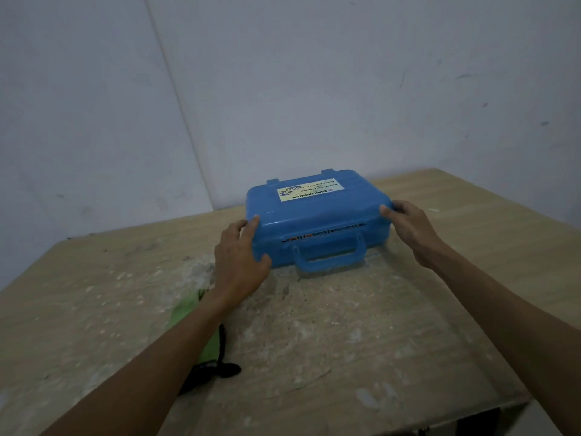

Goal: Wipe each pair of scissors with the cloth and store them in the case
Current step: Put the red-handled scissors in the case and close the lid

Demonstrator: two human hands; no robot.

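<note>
Hands are pressing on a blue plastic case [317, 215] sitting toward the far side of a dusty wooden surface [345, 325], close to a pale wall. I am holding the lid's front corners: my left hand [240, 256] is wrapping the left corner, my right hand [408, 225] is resting on the right corner. Both grips are clamped on the lid, fingers curled over its edge.

The lid is sitting almost down, with a thin gap showing along the front above the handle [330, 256]. Something orange and dark is peeking through that gap, probably scissor handles stored inside, though I cannot tell for sure.

A green cloth [185, 309] is lying near my left forearm, with a dark object [217, 369] beside it that I cannot identify.

Risks, as I judge them: whatever is poking into the gap may be blocking the lid from shutting, and pushing harder could bend the plastic. Uneven pressure might be sliding the case toward the wall.
</note>
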